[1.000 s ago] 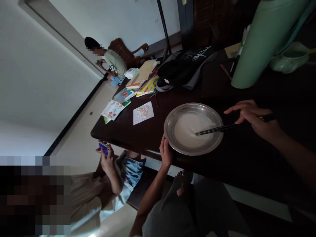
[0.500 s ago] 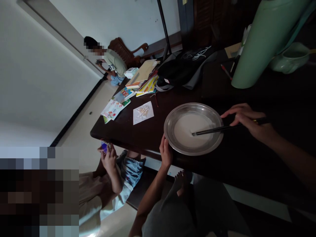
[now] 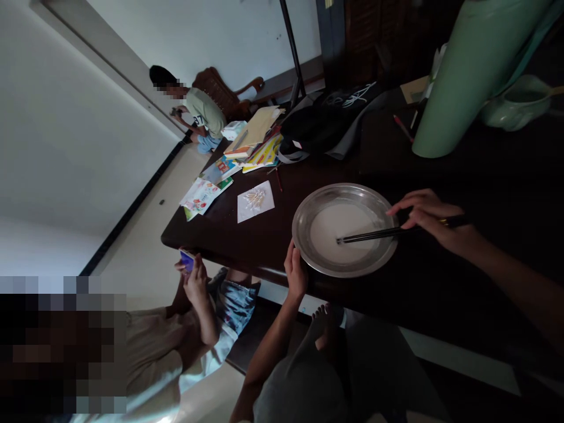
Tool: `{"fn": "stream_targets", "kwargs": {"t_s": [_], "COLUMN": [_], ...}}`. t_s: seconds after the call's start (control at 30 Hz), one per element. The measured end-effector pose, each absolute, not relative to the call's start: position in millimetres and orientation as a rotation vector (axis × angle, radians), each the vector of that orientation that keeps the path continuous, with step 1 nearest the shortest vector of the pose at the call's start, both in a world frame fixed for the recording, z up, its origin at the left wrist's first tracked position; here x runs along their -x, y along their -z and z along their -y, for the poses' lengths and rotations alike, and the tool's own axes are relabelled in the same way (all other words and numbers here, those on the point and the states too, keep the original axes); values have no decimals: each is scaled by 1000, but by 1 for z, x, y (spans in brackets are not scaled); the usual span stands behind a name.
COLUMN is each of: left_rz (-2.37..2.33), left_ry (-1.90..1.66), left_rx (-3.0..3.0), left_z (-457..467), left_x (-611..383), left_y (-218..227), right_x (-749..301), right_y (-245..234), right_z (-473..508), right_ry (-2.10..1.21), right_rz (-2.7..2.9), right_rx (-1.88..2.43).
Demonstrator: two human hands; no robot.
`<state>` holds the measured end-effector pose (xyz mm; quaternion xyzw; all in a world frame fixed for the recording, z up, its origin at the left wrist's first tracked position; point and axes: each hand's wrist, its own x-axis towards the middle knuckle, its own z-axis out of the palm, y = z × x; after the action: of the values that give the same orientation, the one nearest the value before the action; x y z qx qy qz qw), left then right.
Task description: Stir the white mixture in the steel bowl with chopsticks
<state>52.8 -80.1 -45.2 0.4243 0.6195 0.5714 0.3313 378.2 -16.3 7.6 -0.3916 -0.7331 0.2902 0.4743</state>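
Observation:
A round metal bowl (image 3: 304, 247) with a wide rim stands on the dark table, holding a whitish liquid (image 3: 339, 226). My left hand (image 3: 296, 271) grips the near left side of its rim, with the thumb and some fingertips partly hidden. Above the right rim, my right hand (image 3: 434, 217) is closed around a pair of black chopsticks (image 3: 370, 235). Their tips, coated with a little white, dip into the liquid near the middle of the bowl. The index finger reaches forward to the rim.
Cotton swabs (image 3: 254, 200) lie on a white paper left of the bowl. Books (image 3: 253, 138) and a black bag (image 3: 326, 123) are behind. A green cylinder (image 3: 467, 88) and green pot (image 3: 515, 106) stand at right. One person (image 3: 198, 288) sits at left with a phone; another (image 3: 205, 111) sits farther back.
My right hand has shifted slightly left and the chopstick tips have slid a little left through the liquid. The bowl and my left hand stay in place.

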Motion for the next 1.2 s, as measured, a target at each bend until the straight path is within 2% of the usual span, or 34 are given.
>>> {"fn": "stream_targets", "kwargs": {"t_s": [0.13, 0.27, 0.5, 0.7, 0.97, 1.2], "left_rz": [-1624, -1606, -1628, -1613, -1604, -1632], "left_ry": [-1478, -1479, -1477, -1496, -1491, -1481], "left_rx": [-1136, -1139, -1112, -1097, -1112, -1136], "left_z": [81, 81, 81, 80, 80, 81], "left_x": [-53, -54, -54, -54, -54, -54], "left_y": [42, 41, 43, 44, 46, 42], "right_x": [-373, -385, -379, -385, -381, -386], "right_y": [-3, -9, -7, -6, -7, -8], "right_z": [16, 12, 16, 10, 15, 10], "right_ry": [-637, -560, -771, -612, -787, -613], "right_rz": [1900, 1764, 1816, 1809, 1833, 1790], "right_rx": [1028, 1087, 1023, 1087, 986, 1083]}}
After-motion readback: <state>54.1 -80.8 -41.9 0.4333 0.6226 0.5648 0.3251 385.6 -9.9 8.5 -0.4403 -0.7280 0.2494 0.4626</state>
